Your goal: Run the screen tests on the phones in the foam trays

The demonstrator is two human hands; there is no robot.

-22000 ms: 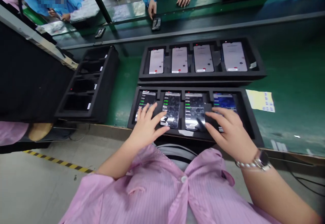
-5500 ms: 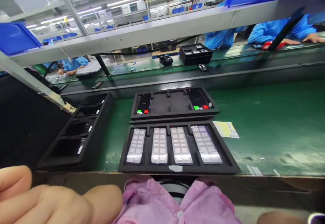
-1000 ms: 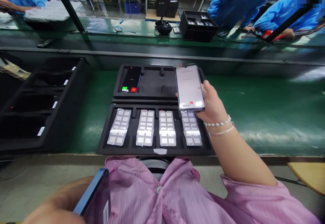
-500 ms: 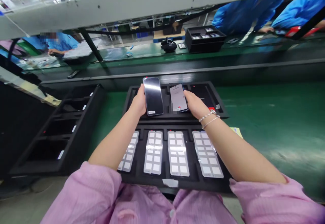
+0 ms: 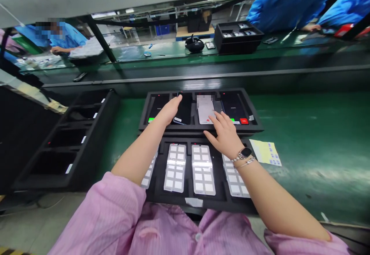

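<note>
My left hand (image 5: 171,110) is closed on the left edge of a dark-screened smartphone (image 5: 184,110), which sits slightly askew in a slot of the black foam tray (image 5: 199,129). The left fingers are partly hidden. My right hand (image 5: 224,133) is open, fingers spread, by the lower right corner of a phone with a lit white screen (image 5: 204,110) in the neighbouring slot. Dark phones with coloured marks lie in the outer slots, one at the right (image 5: 233,106) and one at the left (image 5: 157,106). A nearer black tray (image 5: 189,187) holds several panels with white squares (image 5: 175,168).
A black compartmented box (image 5: 112,110) stands at the left. Yellow paper with blue marks (image 5: 264,153) lies on the green bench (image 5: 306,131) at the right. Beyond the rail are a black box of phones (image 5: 238,41), a black headset (image 5: 194,44) and blue-sleeved co-workers.
Both phones have gone from above the tray down into its slots. My right hand has let go of the white-screened phone and spread its fingers. The left hand still grips the dark one.
</note>
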